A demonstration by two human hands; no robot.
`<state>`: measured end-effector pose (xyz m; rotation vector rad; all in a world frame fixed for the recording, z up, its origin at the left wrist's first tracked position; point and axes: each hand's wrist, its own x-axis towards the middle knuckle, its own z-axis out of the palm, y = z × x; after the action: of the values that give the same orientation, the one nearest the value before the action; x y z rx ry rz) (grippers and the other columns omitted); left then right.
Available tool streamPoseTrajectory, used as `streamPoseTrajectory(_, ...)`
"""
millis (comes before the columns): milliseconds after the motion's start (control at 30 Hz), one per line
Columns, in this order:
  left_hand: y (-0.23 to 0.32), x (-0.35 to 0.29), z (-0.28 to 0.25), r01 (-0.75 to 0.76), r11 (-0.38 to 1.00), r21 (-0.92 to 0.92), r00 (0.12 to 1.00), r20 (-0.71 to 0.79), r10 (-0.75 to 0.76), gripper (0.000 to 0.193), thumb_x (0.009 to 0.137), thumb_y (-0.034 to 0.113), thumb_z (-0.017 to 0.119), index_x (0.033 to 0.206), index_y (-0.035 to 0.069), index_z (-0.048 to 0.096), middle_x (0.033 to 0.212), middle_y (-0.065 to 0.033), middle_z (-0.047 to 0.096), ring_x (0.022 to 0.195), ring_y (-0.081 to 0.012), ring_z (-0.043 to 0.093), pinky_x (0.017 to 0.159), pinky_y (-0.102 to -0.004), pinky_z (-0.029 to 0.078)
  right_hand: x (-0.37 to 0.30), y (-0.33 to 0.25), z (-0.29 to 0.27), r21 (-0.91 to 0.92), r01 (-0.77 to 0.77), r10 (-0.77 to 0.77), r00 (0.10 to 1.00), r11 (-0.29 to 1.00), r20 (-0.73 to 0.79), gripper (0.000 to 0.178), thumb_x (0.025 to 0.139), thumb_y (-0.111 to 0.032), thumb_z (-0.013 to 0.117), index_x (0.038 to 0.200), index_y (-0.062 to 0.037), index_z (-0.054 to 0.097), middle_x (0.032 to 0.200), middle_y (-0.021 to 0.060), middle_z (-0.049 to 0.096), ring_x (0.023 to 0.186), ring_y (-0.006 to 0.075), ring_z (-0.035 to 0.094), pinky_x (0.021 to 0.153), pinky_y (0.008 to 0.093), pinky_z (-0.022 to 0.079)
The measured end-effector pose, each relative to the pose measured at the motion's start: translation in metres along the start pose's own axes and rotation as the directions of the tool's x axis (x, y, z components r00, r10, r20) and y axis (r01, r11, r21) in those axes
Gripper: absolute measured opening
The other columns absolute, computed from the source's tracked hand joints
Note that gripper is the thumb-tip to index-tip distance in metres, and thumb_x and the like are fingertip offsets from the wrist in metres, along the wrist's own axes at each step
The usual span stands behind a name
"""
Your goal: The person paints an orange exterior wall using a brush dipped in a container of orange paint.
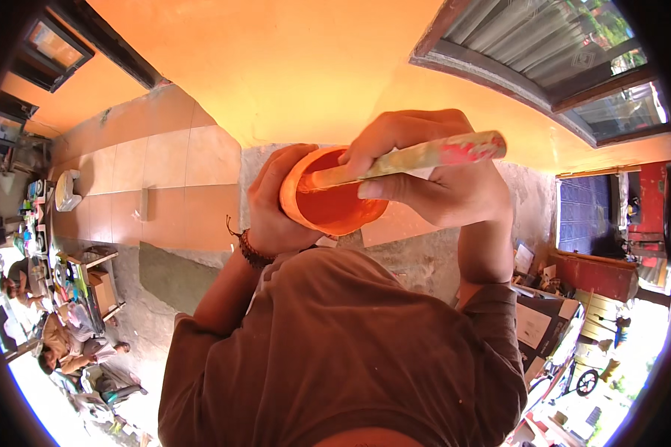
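Note:
My left hand [271, 201] is wrapped round the side of an orange paint cup [297, 203], which is tilted so that its orange-coated inside shows. A beaded bracelet sits on that wrist. In my right hand [462, 179] is a paintbrush, gripped between thumb and fingers. Its thick, paint-smeared handle [440, 151] slants up to the right, with red and greenish patches near the end. The orange-covered lower end reaches into the cup's mouth; the bristle tip cannot be made out. Both hands are close together in front of my brown shirt [358, 335].
An orange wall [276, 67] rises ahead, with a dark-framed window [529, 59] at upper right. Tan and brown tiles [119, 175] extend left, bearing a small pale object [68, 191]. A person [60, 339] is at lower left, near shelves. Boxes [548, 328] stand at right.

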<state>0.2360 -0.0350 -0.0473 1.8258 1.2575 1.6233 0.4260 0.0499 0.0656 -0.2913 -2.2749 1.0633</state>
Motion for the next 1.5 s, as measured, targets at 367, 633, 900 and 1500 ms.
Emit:
streamPoseTrajectory(367, -0.004, 0.001, 0.000, -0.044, 0.997, 0.057, 0.998, -0.031, 0.046, 0.088, 0.053, 0.024, 0.092, 0.125, 0.001, 0.047, 0.117, -0.0120, 0.060, 0.104, -0.0205, 0.062, 0.088, -0.0349, 0.051, 0.014, -0.023, 0.014, -0.201, -0.030, 0.048, 0.995, 0.979, 0.086, 0.029, 0.061, 0.006, 0.067, 0.088, -0.0063, 0.069, 0.083, 0.0073, 0.069, 0.071, 0.0227, 0.066, 0.065, 0.0308, 0.053)
streamPoseTrajectory(633, 0.000, 0.003, 0.003, -0.013, 1.000, 0.018, 0.998, -0.063, 0.014, 0.086, 0.053, 0.026, 0.092, 0.123, 0.001, 0.049, 0.113, -0.0133, 0.061, 0.103, -0.0225, 0.062, 0.087, -0.0355, 0.052, 0.015, -0.021, 0.004, -0.225, 0.115, -0.106, 0.993, 0.968, 0.051, 0.025, 0.067, 0.003, 0.073, 0.089, -0.0064, 0.068, 0.085, 0.0060, 0.069, 0.073, 0.0214, 0.067, 0.063, 0.0289, 0.053)
streamPoseTrajectory(900, 0.000, 0.006, -0.004, 0.138, 0.970, -0.199, 0.990, 0.050, -0.130, 0.087, 0.053, 0.023, 0.091, 0.125, 0.000, 0.048, 0.115, -0.0126, 0.063, 0.105, -0.0205, 0.062, 0.090, -0.0346, 0.051, 0.008, -0.025, 0.000, -0.293, 0.102, -0.141, 0.983, 0.951, -0.116, 0.020, 0.071, 0.004, 0.072, 0.089, -0.0044, 0.066, 0.087, 0.0084, 0.069, 0.079, 0.0213, 0.069, 0.067, 0.0284, 0.056)
streamPoseTrajectory(1500, 0.003, 0.009, -0.013, 0.219, 0.911, -0.349, 0.975, 0.117, -0.189, 0.085, 0.056, 0.024, 0.091, 0.125, -0.002, 0.049, 0.113, -0.0115, 0.064, 0.103, -0.0182, 0.063, 0.089, -0.0328, 0.050, -0.005, 0.001, 0.035, -0.338, 0.170, -0.280, 0.908, 0.926, -0.311, 0.026, 0.070, 0.016, 0.060, 0.088, -0.0025, 0.065, 0.097, 0.0150, 0.068, 0.090, 0.0254, 0.069, 0.075, 0.0302, 0.056)
